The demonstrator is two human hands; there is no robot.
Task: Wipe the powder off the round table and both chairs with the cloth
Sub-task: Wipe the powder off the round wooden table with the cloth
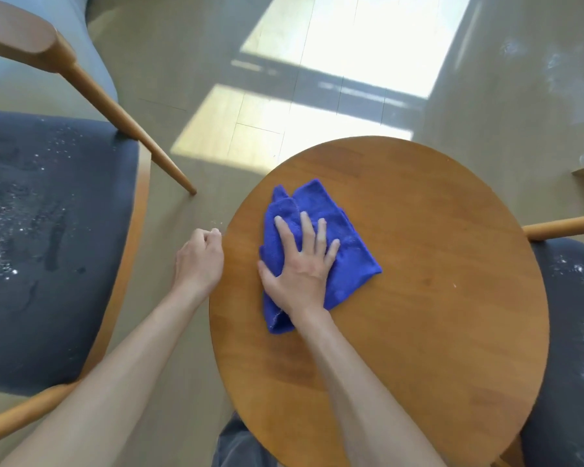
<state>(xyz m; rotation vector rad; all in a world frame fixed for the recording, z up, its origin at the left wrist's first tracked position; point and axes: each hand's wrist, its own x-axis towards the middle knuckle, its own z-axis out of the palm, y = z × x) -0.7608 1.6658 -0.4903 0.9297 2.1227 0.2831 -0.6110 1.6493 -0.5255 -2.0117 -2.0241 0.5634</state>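
While my right hand [300, 264] lies flat on the cloth [317, 254], its fingers are spread and straight, pressing the blue fabric down on the round surface [418, 264]; that grip curls round nothing. My fingertips point toward 12 o'clock. The cloth is folded and rumpled, left of the surface's middle, with its long axis running from about 7 o'clock near my wrist up to 1 o'clock, and one corner jutting toward 4 o'clock. My left hand [199, 261] sits just off the rim at 9 o'clock, fingers curled into a loose fist; I cannot tell whether it pinches anything. White powder [0, 230] speckles the dark seat of the left chair [64, 264] at 9 o'clock, and more dusts the right chair [573, 332] at 3 o'clock.
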